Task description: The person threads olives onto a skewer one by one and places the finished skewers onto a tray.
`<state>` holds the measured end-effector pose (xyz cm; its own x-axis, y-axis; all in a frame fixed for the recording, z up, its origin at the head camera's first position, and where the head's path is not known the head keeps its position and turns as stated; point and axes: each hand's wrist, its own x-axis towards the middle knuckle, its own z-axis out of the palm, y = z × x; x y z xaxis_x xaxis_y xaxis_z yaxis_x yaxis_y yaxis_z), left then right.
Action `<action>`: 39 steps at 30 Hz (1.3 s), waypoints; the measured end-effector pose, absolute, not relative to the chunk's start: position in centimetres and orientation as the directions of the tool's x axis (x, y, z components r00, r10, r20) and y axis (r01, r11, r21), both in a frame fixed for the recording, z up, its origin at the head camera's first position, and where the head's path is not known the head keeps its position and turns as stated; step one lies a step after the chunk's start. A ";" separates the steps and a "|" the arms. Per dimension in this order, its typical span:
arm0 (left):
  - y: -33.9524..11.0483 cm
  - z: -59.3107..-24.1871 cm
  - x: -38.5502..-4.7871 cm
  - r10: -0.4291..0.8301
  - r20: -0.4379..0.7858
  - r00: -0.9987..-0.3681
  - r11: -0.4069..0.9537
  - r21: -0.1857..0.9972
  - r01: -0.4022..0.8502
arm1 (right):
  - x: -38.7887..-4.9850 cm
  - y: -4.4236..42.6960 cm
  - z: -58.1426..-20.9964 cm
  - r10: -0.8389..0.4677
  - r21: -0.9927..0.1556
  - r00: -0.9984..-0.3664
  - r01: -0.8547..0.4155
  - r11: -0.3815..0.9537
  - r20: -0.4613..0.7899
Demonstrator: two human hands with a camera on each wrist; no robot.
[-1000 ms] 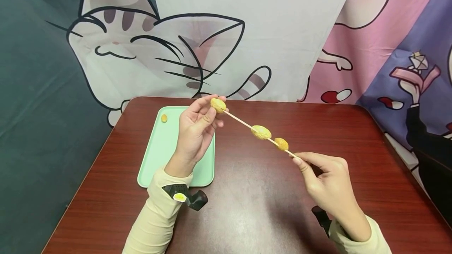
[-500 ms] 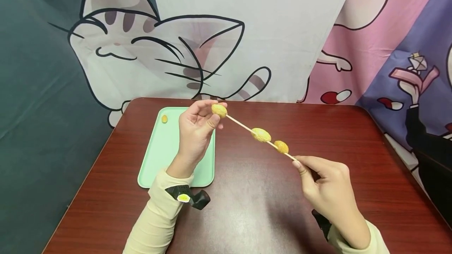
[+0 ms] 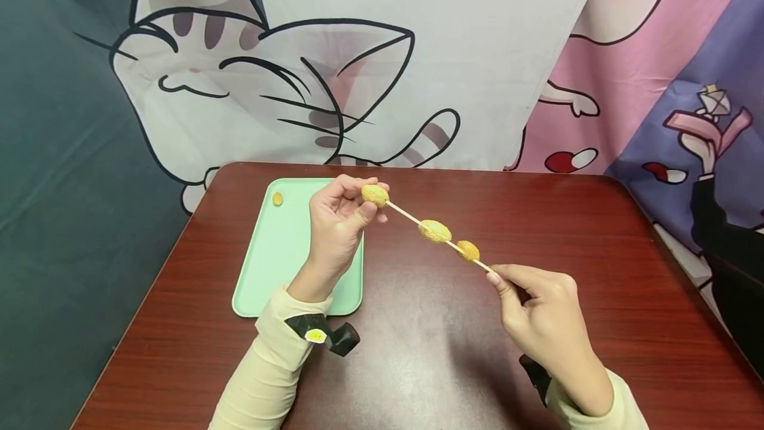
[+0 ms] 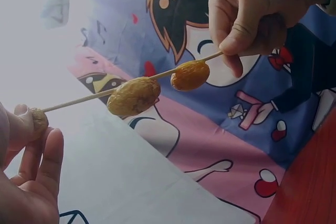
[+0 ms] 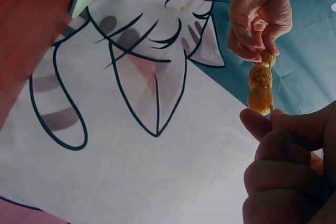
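A thin wooden stick (image 3: 403, 212) slants down to the right between the hands, with three yellow, wrinkled oval pieces on it. My left hand (image 3: 339, 231) pinches the piece (image 3: 375, 195) at the stick's upper left end between thumb and fingers. The larger middle piece (image 3: 435, 231) and the smaller orange-yellow one (image 3: 468, 250) sit close together toward the other end, untouched. My right hand (image 3: 546, 317) pinches the stick's lower right end between thumb and index finger. In the left wrist view, a short gap parts the middle piece (image 4: 134, 96) from the smaller one (image 4: 190, 75).
A light green tray (image 3: 271, 264) lies on the left of the dark red wooden table (image 3: 418, 350), partly behind my left arm. One small yellow piece (image 3: 277, 199) rests near its far left corner. Printed cloths with cartoon figures hang behind the table.
Both hands have come slightly lower in the head view, the left shifting a little right and the right a little left, with the stick still between them.
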<state>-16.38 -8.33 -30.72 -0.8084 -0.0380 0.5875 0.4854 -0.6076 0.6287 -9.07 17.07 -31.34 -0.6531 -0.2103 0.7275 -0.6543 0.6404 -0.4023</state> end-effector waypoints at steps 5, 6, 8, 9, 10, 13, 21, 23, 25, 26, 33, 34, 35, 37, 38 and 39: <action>-8.2 -30.8 -16.4 -0.035 0.586 -0.810 -0.599 0.636 0.486 | -9.2 16.9 -31.6 -0.216 -0.406 -0.660 -0.651 0.642 0.719; -8.2 -30.8 -16.4 -0.034 0.584 -0.811 -0.596 0.639 0.486 | -9.2 16.9 -31.6 -0.217 -0.410 -0.664 -0.650 0.640 0.716; -8.1 -30.8 -16.3 -0.033 0.573 -0.819 -0.587 0.652 0.480 | -9.2 16.8 -31.5 -0.216 -0.423 -0.674 -0.647 0.634 0.707; -8.1 -30.8 -16.3 -0.033 0.568 -0.822 -0.580 0.659 0.479 | -9.2 16.8 -31.5 -0.215 -0.431 -0.680 -0.644 0.632 0.701; -8.1 -30.9 -16.3 -0.032 0.563 -0.826 -0.574 0.666 0.477 | -9.2 16.8 -31.5 -0.214 -0.439 -0.686 -0.641 0.630 0.695; -8.0 -30.9 -16.2 -0.033 0.549 -0.835 -0.556 0.684 0.472 | -9.2 16.7 -31.6 -0.210 -0.455 -0.703 -0.629 0.631 0.680; -8.0 -31.0 -16.3 -0.053 0.546 -0.836 -0.553 0.681 0.480 | -9.2 16.5 -31.8 -0.204 -0.390 -0.661 -0.632 0.669 0.722; -7.9 -30.9 -16.3 -0.056 0.544 -0.837 -0.547 0.685 0.481 | -9.2 16.6 -31.7 -0.206 -0.377 -0.656 -0.631 0.678 0.726; -7.8 -30.9 -16.3 -0.057 0.541 -0.839 -0.546 0.687 0.480 | -9.1 16.6 -31.7 -0.208 -0.376 -0.659 -0.627 0.682 0.722; -7.7 -30.9 -16.3 -0.057 0.538 -0.841 -0.547 0.688 0.477 | -9.1 16.6 -31.7 -0.209 -0.379 -0.662 -0.627 0.680 0.720; -7.5 -31.0 -16.3 -0.056 0.522 -0.851 -0.557 0.691 0.461 | -9.2 16.5 -31.6 -0.196 -0.375 -0.644 -0.636 0.675 0.739; -7.5 -31.0 -16.3 -0.057 0.518 -0.853 -0.557 0.692 0.458 | -9.3 16.5 -31.6 -0.195 -0.364 -0.633 -0.640 0.677 0.749; -7.5 -31.0 -16.3 -0.060 0.514 -0.856 -0.558 0.694 0.455 | -9.3 16.4 -31.7 -0.197 -0.347 -0.616 -0.647 0.679 0.763; -7.5 -31.1 -16.3 -0.063 0.505 -0.861 -0.561 0.696 0.449 | -9.5 16.4 -31.8 -0.202 -0.311 -0.579 -0.662 0.682 0.790; -7.5 -31.1 -16.3 -0.065 0.502 -0.863 -0.563 0.695 0.447 | -9.6 16.4 -31.9 -0.204 -0.295 -0.564 -0.667 0.684 0.800; -7.5 -31.1 -16.2 -0.068 0.498 -0.864 -0.566 0.694 0.445 | -9.6 16.4 -32.0 -0.205 -0.284 -0.552 -0.671 0.685 0.809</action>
<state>-16.23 -7.49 -31.13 -0.8642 -0.0682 0.4985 0.4451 -0.5656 0.6943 -9.63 16.39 -32.04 -0.5515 -0.2053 0.8085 -0.6709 0.6851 -0.2837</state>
